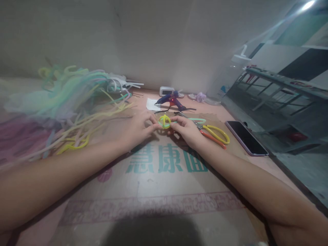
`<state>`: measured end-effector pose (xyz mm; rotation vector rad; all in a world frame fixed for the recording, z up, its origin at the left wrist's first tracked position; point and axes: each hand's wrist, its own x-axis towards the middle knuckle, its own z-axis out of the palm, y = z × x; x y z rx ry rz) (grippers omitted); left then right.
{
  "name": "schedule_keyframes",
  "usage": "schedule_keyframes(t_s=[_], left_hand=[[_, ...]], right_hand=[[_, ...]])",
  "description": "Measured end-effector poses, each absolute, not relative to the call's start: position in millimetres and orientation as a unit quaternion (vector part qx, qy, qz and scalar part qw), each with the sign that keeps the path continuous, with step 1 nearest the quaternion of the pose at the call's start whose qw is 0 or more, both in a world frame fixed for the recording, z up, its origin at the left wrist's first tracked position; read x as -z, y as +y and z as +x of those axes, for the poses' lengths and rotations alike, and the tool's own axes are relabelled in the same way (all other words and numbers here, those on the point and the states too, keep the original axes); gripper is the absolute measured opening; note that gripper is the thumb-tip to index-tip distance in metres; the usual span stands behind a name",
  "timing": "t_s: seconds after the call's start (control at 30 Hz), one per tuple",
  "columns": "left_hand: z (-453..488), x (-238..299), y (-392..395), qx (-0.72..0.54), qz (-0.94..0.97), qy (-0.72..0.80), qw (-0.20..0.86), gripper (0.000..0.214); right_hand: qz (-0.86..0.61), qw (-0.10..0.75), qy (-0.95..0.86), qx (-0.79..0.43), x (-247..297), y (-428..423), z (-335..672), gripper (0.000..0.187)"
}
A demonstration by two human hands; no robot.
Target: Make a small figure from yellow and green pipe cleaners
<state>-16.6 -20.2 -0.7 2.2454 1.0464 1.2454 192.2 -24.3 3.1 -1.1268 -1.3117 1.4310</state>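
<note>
A makeshift home craft corner: flattened cardboard sheet (159, 177), glue gun (171, 99), scissors (214, 133), heaped pastel strips (66, 95).

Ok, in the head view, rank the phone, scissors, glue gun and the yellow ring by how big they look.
1. Phone and scissors, too alike to rank.
2. Glue gun, though it lies farther back.
3. Yellow ring, clearly smallest.

We have bare cardboard (164, 177) free on the near side. Strip pile (74, 102) blocks left of left hand (139, 128); glue gun (171, 99) behind; scissors (216, 134) and phone (246, 137) crowd right hand (186, 130).
</note>
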Motion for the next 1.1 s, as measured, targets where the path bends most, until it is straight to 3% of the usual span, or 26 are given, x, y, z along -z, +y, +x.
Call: schedule_keyframes(t_s=[0.47, 1.1], left_hand=[[-17.1, -0.1, -24.2, -0.418, 0.793, 0.402, 0.185, 0.006], [-16.1, -4.4, -24.8, -0.396, 0.778, 0.440, 0.211, 0.018]], right_hand=[[-0.458, 0.440, -0.480, -0.605, -5.4, -27.8, 189.5, 0.025], [-0.444, 0.433, -0.512, -0.595, -3.5, -25.1, 191.5, 0.029]])
